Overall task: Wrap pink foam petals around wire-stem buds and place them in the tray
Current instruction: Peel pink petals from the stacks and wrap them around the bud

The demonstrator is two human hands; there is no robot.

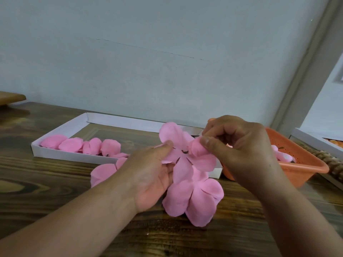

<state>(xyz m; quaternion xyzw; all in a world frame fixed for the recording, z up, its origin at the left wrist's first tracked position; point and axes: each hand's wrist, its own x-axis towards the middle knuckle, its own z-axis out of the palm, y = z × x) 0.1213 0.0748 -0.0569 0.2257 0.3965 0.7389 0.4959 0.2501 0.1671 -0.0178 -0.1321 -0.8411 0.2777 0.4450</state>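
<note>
Above the desk [55,191] at centre, the left hand [150,175] pinches a pink petal sheet [182,164]; the right hand [239,145] curls one petal [197,148] inward; white tray [61,154] at ten o'clock, orange basket [304,166] at three; desk's near edge open; no writing legible.

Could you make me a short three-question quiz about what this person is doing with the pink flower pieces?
1. True or false: the left hand holds a petal sheet.
2. What colour is the basket? A green, B orange, C blue.
3. Fill in: loose petals lie in a white ____.

Key: 1 true. 2 B. 3 tray. The right hand pinches one petal of the sheet.
</note>
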